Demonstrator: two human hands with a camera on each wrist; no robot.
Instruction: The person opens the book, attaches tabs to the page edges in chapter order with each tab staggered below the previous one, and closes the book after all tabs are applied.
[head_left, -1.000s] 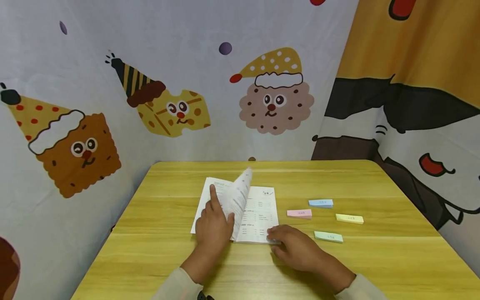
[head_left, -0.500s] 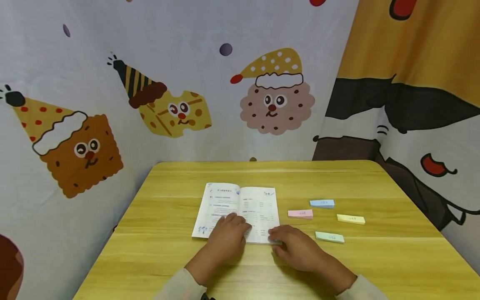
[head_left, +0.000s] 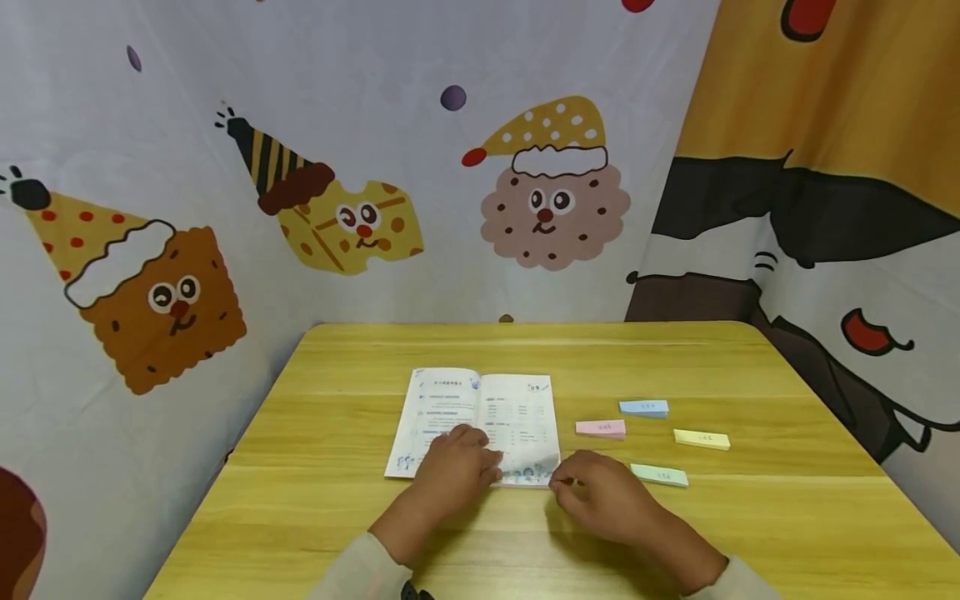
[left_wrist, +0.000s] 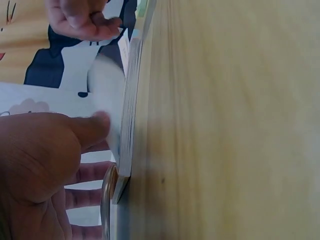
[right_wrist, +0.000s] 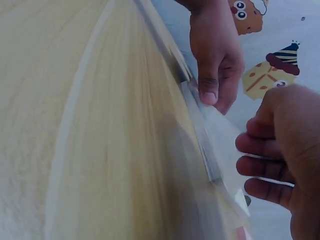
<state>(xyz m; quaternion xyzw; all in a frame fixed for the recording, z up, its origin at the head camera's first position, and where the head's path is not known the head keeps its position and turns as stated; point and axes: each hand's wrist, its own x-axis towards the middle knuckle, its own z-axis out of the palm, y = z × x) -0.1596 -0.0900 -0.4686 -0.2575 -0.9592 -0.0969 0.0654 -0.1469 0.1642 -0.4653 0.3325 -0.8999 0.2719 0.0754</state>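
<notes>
An open booklet with white printed pages lies on the wooden table, its two pages spread. My left hand rests across its lower middle, fingers relaxed near the spine. At the lower right corner, my right hand has thumb and forefinger together and pinches the edge of a page. That page is raised at the bottom, baring a strip of blue drawings beneath. In the right wrist view the lifted page is blurred beside the curled right fingers. The left thumb is close to the page in the left wrist view.
To the right of the booklet lie small paper strips with writing: pink, blue, yellow and green. Green lies closest to the right hand. A cartoon-printed curtain hangs behind the wooden table.
The turning left page has come down flat, and my left hand has moved right onto the spine. My right hand, earlier on the right page's corner, now lifts a page there.
</notes>
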